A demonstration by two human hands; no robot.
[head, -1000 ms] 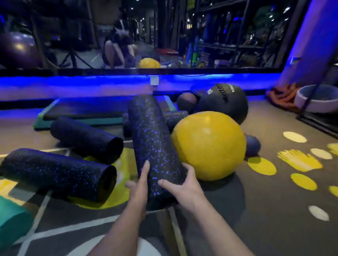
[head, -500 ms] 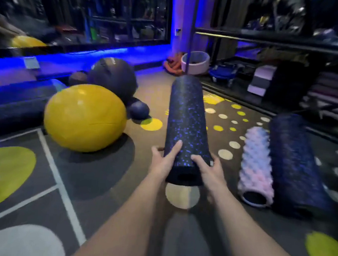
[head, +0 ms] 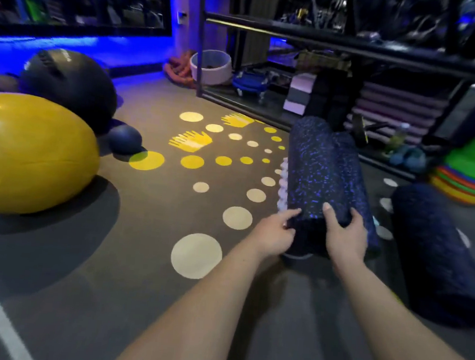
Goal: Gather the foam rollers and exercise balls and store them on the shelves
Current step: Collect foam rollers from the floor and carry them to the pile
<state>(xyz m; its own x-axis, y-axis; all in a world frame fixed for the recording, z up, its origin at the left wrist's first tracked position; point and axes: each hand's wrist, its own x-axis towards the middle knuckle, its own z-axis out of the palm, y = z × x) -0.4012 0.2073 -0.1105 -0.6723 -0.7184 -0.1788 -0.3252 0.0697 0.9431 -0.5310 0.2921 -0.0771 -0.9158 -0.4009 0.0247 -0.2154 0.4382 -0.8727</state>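
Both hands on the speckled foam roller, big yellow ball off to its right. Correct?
Not quite. The head view shows the big yellow ball lying to the left of the speckled foam roller, not to its right. The rest holds: the left hand and the right hand are both on it.

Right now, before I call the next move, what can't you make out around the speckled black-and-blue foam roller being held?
Head view only.
Knobbed white foam roller: mostly hidden behind the speckled black-and-blue foam roller.
Left hand: grip unclear, fingers hidden by that roller's end.
Large yellow exercise ball: cut off by the left edge.
Dark metal shelves: contents too dark and blurred.
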